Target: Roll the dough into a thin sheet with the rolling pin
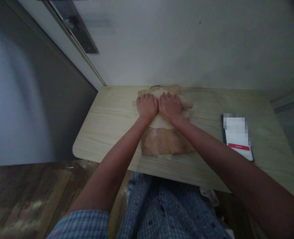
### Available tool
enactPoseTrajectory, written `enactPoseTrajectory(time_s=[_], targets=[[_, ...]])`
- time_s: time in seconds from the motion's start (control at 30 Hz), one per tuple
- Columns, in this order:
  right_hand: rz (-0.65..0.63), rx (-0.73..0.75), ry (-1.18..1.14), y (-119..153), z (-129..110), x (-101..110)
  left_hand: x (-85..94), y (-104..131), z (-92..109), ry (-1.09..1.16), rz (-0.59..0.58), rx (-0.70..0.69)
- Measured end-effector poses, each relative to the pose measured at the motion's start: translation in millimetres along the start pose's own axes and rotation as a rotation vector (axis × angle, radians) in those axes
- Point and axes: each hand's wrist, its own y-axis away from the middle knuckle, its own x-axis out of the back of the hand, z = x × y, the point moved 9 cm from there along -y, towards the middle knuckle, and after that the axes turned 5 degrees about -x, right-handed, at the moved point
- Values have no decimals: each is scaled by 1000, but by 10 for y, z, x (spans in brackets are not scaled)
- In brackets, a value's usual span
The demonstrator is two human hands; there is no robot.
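Side by side, my left hand point(147, 106) and my right hand point(170, 105) grip a wooden rolling pin point(188, 105) with the fingers curled over it. The pin lies crosswise, and its ends show just beyond both hands. Under it is a pale, flattened sheet of dough point(159, 124), partly hidden by my hands and wrists. The dough rests on a brown wooden board point(162, 143), which has a light floury smear near its middle. A thin curved metal handle point(157, 86) shows at the board's far edge.
The board stands on a light wood-grain table point(107, 122) against a pale wall point(186, 49). To the right lies a phone point(238, 137) with its screen lit. A door with a metal lock plate point(78, 28) is at the upper left. Below is a brown wooden floor point(30, 196).
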Motion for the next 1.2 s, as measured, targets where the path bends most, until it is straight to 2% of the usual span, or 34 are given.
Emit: enactPoseTrajectory(time_s=[0.23,0.37,0.47,0.57,0.67,0.77,0.87,1.0,1.1,1.2], targets=[[26,-2,-7,280,-62,18,64,284,56,6,10,-45],[8,51,-18,355,-78,40,120,333,73,-10,9,-112],[-50,115,-27,316,-74,44,103,256,76,-22,-65,-166],[-125,125,-20,195,9,23,77,118,19,-37,-141,-111],[-146,24,-1,27,199,20,63,-17,-60,-10,-177,10],[-138,-128,20,-109,409,6,-7,-129,-90,24,-240,60],[-140,-197,27,-191,506,-46,-171,-225,-134,56,-385,83],[-159,-232,5,-266,547,-112,-395,-343,-155,77,-573,26],[-209,-249,-6,-322,559,-147,-451,-441,-127,68,-582,-63],[-259,-246,2,-373,550,-162,-485,-504,-122,75,-568,-98]])
